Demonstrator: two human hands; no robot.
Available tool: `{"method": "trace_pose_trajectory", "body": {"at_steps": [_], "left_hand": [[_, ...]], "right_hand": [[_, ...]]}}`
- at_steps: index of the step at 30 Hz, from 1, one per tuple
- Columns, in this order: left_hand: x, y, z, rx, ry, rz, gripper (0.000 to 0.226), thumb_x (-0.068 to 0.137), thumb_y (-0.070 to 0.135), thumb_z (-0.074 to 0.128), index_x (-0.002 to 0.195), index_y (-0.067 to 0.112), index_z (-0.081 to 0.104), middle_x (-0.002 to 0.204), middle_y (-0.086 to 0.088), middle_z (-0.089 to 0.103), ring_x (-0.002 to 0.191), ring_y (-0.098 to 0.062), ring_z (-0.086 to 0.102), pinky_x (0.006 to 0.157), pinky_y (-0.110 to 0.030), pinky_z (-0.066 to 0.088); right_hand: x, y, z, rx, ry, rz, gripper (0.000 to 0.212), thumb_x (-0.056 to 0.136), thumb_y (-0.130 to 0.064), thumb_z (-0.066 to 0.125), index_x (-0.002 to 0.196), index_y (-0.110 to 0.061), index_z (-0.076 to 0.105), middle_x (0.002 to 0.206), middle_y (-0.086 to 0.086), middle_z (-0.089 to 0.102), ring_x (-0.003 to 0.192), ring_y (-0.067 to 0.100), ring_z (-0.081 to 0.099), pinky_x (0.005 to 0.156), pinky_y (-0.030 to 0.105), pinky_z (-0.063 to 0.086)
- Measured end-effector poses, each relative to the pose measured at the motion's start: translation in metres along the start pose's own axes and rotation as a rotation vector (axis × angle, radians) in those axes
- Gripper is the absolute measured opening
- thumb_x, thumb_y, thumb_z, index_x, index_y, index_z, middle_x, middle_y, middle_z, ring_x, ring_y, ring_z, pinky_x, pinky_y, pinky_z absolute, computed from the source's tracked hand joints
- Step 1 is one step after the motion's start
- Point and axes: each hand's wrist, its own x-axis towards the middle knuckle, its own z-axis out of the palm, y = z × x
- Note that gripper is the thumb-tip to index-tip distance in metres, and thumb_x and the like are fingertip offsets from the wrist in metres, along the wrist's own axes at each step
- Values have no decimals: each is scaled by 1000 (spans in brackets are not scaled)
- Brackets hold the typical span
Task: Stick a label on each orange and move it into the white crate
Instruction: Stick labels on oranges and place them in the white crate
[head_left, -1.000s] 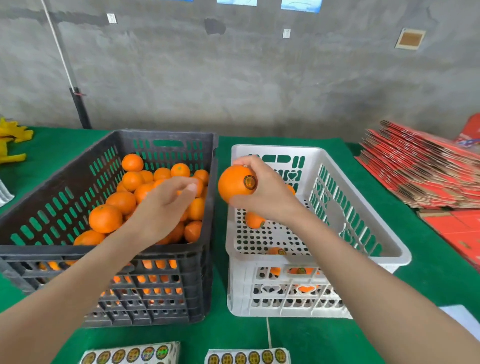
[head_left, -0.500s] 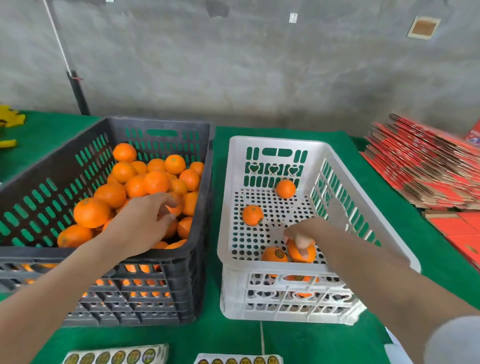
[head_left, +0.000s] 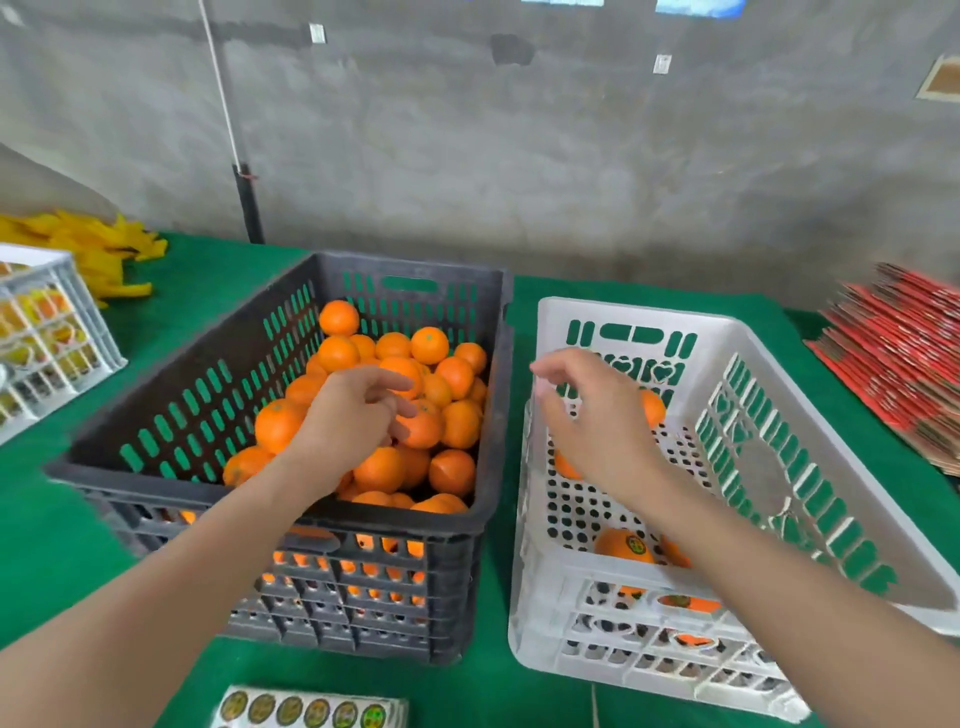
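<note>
Loosely curled — right hand (head_left: 597, 421) (hovering).

Your view is evenly and softly lit, with faint shadows beneath your arms. Your right hand (head_left: 597, 421) is smeared by motion, and the red cartons (head_left: 904, 374) blur at the bowed right edge.

I am seeing two arms coming in from the bottom edge, and both are showing bare all the way along. The left forearm (head_left: 182, 571) is running uncovered up to the left hand (head_left: 353, 415); the right forearm (head_left: 779, 582) is doing the same up to the right hand (head_left: 597, 426). Both hands are going bare. The right hand's fingertips (head_left: 540, 368) are blurring, so I am not making out the nails.
</note>
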Motion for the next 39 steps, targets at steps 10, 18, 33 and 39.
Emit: {"method": "trace_pose_trajectory", "body": {"at_steps": [10, 18, 33, 39], "left_hand": [[76, -18, -25, 667, -240, 18, 25, 90, 1, 54, 114, 7, 61, 109, -9, 61, 93, -24, 61, 75, -36, 50], [134, -31, -9, 961, -359, 49, 49, 88, 25, 66, 125, 2, 43, 99, -12, 55, 89, -27, 54, 69, -32, 42], [139, -38, -8, 486, -262, -99, 88, 68, 10, 82, 136, 10, 26, 111, -15, 55, 89, -27, 61, 69, -38, 57], [59, -6, -44, -126, -228, 147, 92, 60, -5, 83, 122, 43, 36, 114, 5, 47, 95, -13, 55, 66, -26, 50]], "right_hand": [[-17, -62, 59, 126, -350, -9, 25, 96, -7, 42, 118, -11, 54, 120, 3, 55, 110, 18, 51, 93, 35, 42], [-18, -62, 66, 70, -381, -5, 25, 98, -15, 39, 119, -22, 51, 121, -8, 52, 104, 6, 48, 91, 24, 42], [-9, -59, 64, 64, -440, 46, 29, 96, -10, 40, 122, -15, 52, 125, -2, 52, 110, 16, 49, 94, 32, 43], [-13, -55, 63, 124, -372, 55, 28, 95, -6, 42, 120, -8, 54, 123, 8, 56, 112, 22, 51, 95, 38, 43]]}}
